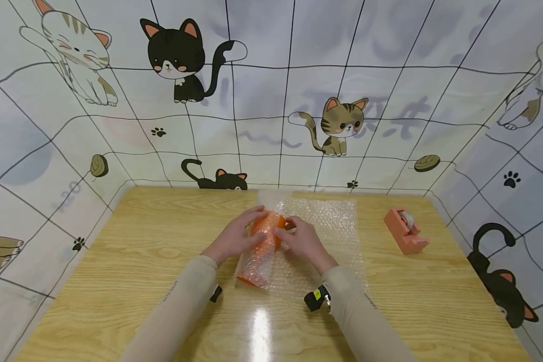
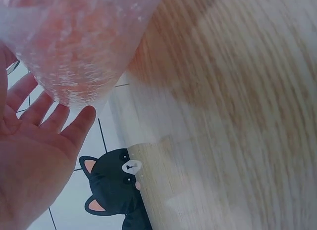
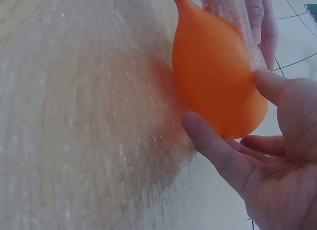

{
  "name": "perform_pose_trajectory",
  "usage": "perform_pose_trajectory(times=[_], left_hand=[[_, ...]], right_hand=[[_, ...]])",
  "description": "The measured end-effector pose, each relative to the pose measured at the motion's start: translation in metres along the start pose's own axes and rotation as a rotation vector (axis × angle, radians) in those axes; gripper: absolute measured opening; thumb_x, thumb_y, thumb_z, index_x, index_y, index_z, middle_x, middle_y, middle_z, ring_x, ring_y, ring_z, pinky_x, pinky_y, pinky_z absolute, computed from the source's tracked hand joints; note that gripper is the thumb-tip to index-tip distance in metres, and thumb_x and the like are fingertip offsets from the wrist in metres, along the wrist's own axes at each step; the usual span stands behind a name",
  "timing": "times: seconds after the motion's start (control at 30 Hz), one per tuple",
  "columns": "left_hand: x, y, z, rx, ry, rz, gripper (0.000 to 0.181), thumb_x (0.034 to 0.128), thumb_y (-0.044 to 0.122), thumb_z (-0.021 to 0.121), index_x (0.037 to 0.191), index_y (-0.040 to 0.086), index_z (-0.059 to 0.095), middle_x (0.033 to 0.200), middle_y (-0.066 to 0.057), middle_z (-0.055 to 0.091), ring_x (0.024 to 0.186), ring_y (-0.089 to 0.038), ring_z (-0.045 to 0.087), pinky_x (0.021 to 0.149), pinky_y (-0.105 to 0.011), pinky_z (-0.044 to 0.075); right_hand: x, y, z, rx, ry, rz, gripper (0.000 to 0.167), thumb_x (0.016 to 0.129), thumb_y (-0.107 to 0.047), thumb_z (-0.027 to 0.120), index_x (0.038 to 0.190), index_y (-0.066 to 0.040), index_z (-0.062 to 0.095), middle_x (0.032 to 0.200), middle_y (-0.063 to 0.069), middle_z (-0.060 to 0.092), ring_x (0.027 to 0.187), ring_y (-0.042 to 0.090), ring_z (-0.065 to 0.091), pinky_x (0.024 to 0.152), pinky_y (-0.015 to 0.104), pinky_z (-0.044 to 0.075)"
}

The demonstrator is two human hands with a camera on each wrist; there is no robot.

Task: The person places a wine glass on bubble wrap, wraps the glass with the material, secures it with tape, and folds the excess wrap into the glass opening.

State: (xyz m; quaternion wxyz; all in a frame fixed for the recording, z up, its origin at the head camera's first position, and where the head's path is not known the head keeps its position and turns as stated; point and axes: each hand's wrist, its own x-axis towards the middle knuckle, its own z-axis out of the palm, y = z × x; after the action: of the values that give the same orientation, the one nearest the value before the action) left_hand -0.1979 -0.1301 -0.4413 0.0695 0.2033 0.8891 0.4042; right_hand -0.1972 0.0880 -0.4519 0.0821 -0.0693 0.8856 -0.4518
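A smooth orange object [image 3: 215,74], rounded and narrowing to a slim neck, lies at a slant at mid-table in the head view. Its kind is not plain. Clear bubble wrap [image 1: 330,231] covers its left side, while the rest of the sheet lies flat to the right. My left hand [image 1: 237,234] holds the wrapped side, fingers at the far end and thumb on top; in the left wrist view its fingertips [image 2: 88,111] touch the wrap. My right hand [image 1: 305,241] grips the object's far, rounded end between thumb and fingers.
On the table's right side stands a pink tape dispenser [image 1: 404,231] with a roll of tape. Behind and beside the wooden table [image 1: 163,216] hangs a white cloth [image 1: 262,95] printed with cats and grid lines.
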Motion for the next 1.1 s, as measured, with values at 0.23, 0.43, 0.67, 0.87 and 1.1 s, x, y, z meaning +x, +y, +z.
perform_pose_trajectory(times=[0.23,0.43,0.67,0.87,1.1], left_hand=[[0.0,-0.0016,0.001,-0.027,0.005,0.006,0.062,0.0989,0.025,0.071,0.156,0.019,0.047,0.168,0.002,0.03,0.152,-0.03,0.034,0.118,-0.051,0.037],[-0.0005,-0.003,-0.001,-0.051,0.016,0.017,0.062,0.0986,0.023,0.071,0.155,0.016,0.046,0.168,-0.002,0.03,0.151,-0.032,0.035,0.117,-0.049,0.039],[-0.0003,-0.0052,-0.0012,-0.042,0.029,0.022,0.063,0.0984,0.026,0.072,0.155,0.015,0.046,0.168,-0.004,0.03,0.15,-0.032,0.037,0.116,-0.049,0.04],[-0.0006,-0.0047,-0.0012,-0.054,0.048,0.016,0.063,0.0979,0.023,0.072,0.155,0.013,0.046,0.167,-0.006,0.032,0.149,-0.033,0.037,0.116,-0.05,0.041],[0.0,-0.0041,-0.0007,-0.048,0.057,0.03,0.064,0.0978,0.024,0.072,0.155,0.012,0.046,0.166,-0.007,0.033,0.148,-0.034,0.039,0.115,-0.05,0.042]], right_hand=[[0.0023,0.0064,-0.0024,0.047,-0.057,-0.026,0.048,0.101,-0.027,0.07,0.142,-0.006,0.058,0.132,0.017,0.065,0.113,0.034,0.069,0.068,0.034,0.063],[0.0019,0.0094,-0.0044,0.125,-0.129,-0.005,0.071,0.09,-0.013,0.081,0.154,-0.012,0.048,0.142,0.016,0.058,0.12,0.037,0.066,0.069,0.036,0.063],[0.0029,0.0087,-0.0029,0.039,-0.122,-0.025,0.075,0.091,-0.018,0.082,0.156,-0.014,0.045,0.145,0.016,0.057,0.119,0.036,0.067,0.063,0.032,0.061],[0.0032,0.0063,-0.0004,-0.098,-0.126,-0.116,0.081,0.088,-0.027,0.085,0.157,-0.013,0.043,0.148,0.013,0.056,0.117,0.034,0.069,0.081,0.037,0.062],[0.001,0.0008,0.0009,-0.208,-0.1,-0.182,0.085,0.086,-0.029,0.087,0.156,-0.01,0.043,0.148,0.011,0.057,0.11,0.031,0.071,0.09,0.04,0.06]])
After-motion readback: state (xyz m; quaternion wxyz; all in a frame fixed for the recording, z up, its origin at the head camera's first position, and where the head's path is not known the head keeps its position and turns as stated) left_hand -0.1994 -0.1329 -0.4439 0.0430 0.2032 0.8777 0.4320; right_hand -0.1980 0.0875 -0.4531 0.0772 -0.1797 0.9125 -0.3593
